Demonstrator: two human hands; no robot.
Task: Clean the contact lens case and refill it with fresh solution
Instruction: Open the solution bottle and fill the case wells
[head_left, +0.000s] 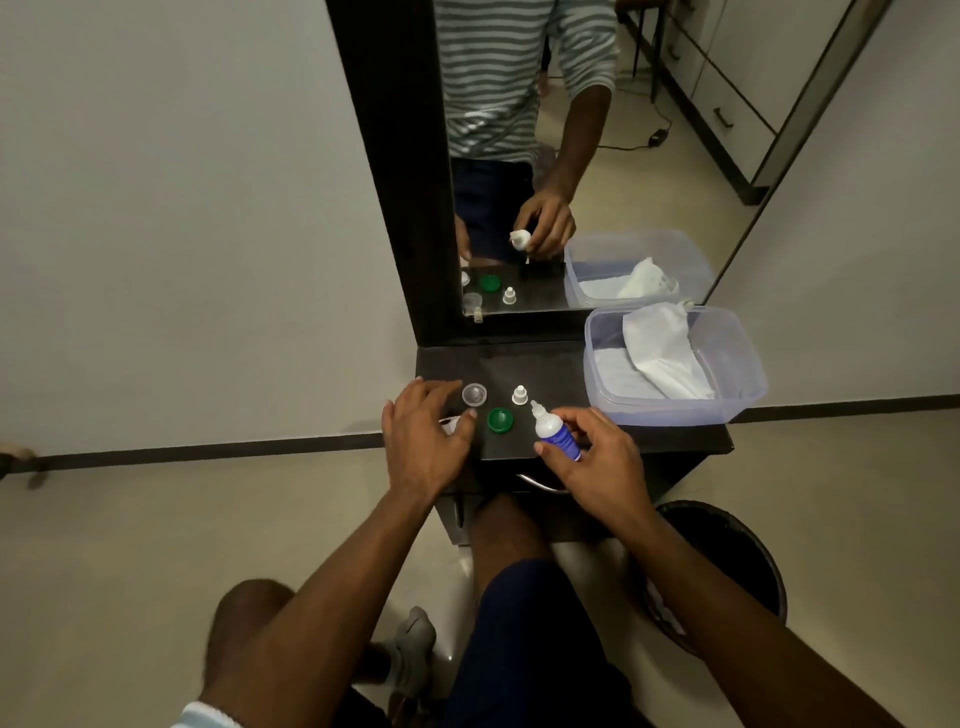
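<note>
Head view: right hand (597, 457) grips 1 white squeeze bottle with blue label (556, 434), nozzle tilted toward 1 green round cap (500, 420). Left hand (423, 436), fingers spread, covers the white case part (451, 423) beside 1 clear cup (474, 394). 1 small white bottle cap (519, 395) stands on the black shelf (571, 369).

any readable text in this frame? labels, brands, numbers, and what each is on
None can be read.
Solution bottle, held in the right hand: blue label band with pale marks, too small and blurred to read.
Green cap, clear cap, white bottle cap, plastic container: no print visible.
Mirror reflections: no legible text either.
</note>
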